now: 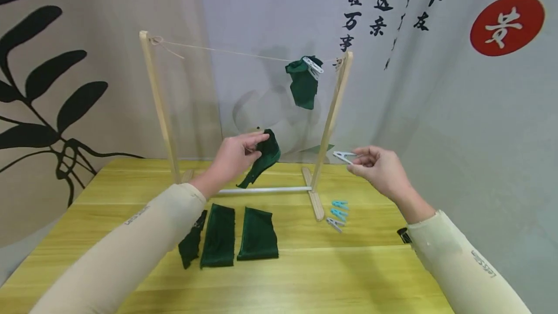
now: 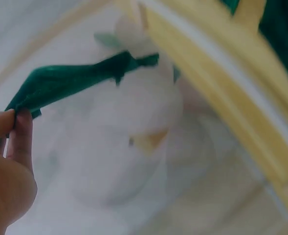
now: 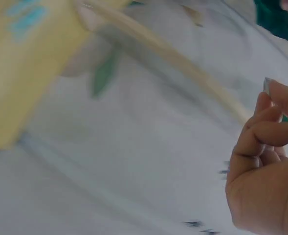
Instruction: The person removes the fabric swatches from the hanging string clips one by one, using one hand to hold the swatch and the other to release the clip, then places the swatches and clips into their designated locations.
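Note:
My left hand point(image 1: 235, 154) pinches a dark green cloth point(image 1: 267, 155) by its upper edge, and the piece hangs down beneath the line point(image 1: 235, 53). The left wrist view shows the same cloth point(image 2: 70, 83) stretching away from thumb and fingertips. Over at the right, outside the wooden post point(image 1: 333, 115), my right hand point(image 1: 381, 168) holds a pale grey clothespin point(image 1: 343, 156) between thumb and fingers. Only a sliver of that clothespin point(image 3: 266, 85) shows in the right wrist view. Another green cloth point(image 1: 303, 86) hangs near the line's right end under a white clothespin point(image 1: 313, 68).
Several green cloths lie on the table point(image 1: 314, 275), among them a flat rectangular cloth point(image 1: 258, 234); the left sleeve partly overlaps the leftmost. Blue clothespins point(image 1: 339, 214) and a grey clothespin point(image 1: 335, 224) lie beside the rack's right foot point(image 1: 315, 197). A white bar point(image 1: 266, 190) joins the posts low down.

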`<state>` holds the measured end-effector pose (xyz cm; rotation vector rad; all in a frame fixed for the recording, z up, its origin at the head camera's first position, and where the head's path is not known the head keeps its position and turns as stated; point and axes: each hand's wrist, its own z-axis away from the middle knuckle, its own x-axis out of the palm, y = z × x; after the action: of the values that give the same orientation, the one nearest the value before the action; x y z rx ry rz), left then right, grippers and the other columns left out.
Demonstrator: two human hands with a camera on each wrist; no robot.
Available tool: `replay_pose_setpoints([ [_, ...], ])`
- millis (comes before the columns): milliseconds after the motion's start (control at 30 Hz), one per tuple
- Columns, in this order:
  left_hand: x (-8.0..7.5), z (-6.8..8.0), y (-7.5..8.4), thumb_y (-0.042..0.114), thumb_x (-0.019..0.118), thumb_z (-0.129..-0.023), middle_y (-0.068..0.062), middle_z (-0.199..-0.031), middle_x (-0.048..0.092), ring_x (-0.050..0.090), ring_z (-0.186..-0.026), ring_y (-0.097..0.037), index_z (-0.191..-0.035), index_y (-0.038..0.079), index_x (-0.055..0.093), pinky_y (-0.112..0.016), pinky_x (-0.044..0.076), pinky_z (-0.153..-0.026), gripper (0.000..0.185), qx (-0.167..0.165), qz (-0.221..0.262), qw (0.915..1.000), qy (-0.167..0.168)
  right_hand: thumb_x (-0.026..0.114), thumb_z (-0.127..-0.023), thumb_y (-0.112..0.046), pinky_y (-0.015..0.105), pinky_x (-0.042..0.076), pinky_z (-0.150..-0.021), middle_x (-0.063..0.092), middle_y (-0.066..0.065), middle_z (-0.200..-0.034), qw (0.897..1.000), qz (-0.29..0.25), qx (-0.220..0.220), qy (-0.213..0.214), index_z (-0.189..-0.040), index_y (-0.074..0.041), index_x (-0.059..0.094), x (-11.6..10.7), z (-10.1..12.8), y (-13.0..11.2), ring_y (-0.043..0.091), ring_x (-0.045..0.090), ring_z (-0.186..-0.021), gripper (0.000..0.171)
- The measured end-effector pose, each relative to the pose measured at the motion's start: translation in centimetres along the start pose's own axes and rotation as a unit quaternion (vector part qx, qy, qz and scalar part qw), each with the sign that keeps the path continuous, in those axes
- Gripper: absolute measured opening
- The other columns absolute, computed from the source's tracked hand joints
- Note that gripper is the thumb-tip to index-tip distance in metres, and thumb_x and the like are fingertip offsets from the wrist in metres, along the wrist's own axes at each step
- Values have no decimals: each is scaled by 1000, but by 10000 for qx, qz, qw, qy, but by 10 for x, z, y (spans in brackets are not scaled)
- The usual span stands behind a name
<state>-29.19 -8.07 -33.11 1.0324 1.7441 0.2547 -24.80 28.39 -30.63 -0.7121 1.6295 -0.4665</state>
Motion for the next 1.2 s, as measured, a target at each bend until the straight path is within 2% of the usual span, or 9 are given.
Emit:
replay_pose_setpoints([
  [267,55,45,22,10,71,-91,8,-147,54,66,-102,-11,-136,33,60,-23,58,-81,51,-216,981,9933,-564,74,-87,-43,29,52,-65,72,7,-105,9966,-179,783,-205,-128,-15,63,17,27,74,19,67,-87,51],
  [433,68,60,33,16,71,-92,14,-143,55,62,-103,-12,-133,44,59,-26,57,-81,51,-992,2009,9707,-863,73,-88,-45,29,51,-67,72,8,-109,9949,-121,984,-203,-131,-14,61,18,34,90,19,67,-89,55],
  [533,84,58,23,17,72,-91,12,-140,58,62,-109,-18,-133,45,58,-29,54,-71,52,-1419,2265,9597,-873,72,-88,-47,30,50,-66,72,7,-109,9943,-78,1046,-165,-131,-14,61,19,34,94,19,66,-88,55],
  [633,111,56,-1,14,71,-92,3,-148,52,64,-114,-23,-139,34,57,-31,54,-67,53,-1451,1627,9695,-1121,73,-87,-46,30,51,-69,72,6,-108,9942,-120,1060,-149,-129,-15,63,25,33,95,22,67,-91,53],
  [700,130,57,-16,15,70,-92,-3,-151,50,62,-122,-26,-139,24,59,-35,57,-77,49,-1123,660,9822,-1357,73,-87,-45,30,51,-70,72,5,-107,9939,-205,1059,-235,-128,-16,63,30,32,96,22,67,-92,51],
  [767,144,58,-26,18,70,-93,-7,-149,51,59,-126,-28,-133,16,64,-41,53,-96,41,-593,-381,9849,-1584,74,-88,-43,30,52,-73,72,4,-105,9939,-220,1033,-328,-127,-17,64,35,32,96,21,67,-92,49],
  [867,155,61,-32,27,71,-92,-5,-138,62,55,-130,-28,-124,15,70,-47,41,-112,34,266,-1675,9696,-1762,74,-88,-40,31,52,-73,72,2,-103,9939,-231,981,-440,-126,-18,65,42,31,95,18,67,-89,45],
  [933,156,62,-32,33,72,-91,-2,-137,63,54,-130,-28,-123,17,70,-47,39,-114,36,615,-2096,9559,-1964,75,-88,-38,32,53,-73,72,1,-101,9941,-218,955,-468,-125,-18,65,46,30,95,18,67,-88,44],
  [1200,160,57,-38,52,76,-82,1,-149,52,36,-145,-32,-137,19,60,-51,30,-119,66,834,-2535,9196,-2883,76,-88,-33,32,51,-69,72,2,-96,9927,-351,978,-614,-123,-15,66,58,29,98,24,66,-88,41],
])
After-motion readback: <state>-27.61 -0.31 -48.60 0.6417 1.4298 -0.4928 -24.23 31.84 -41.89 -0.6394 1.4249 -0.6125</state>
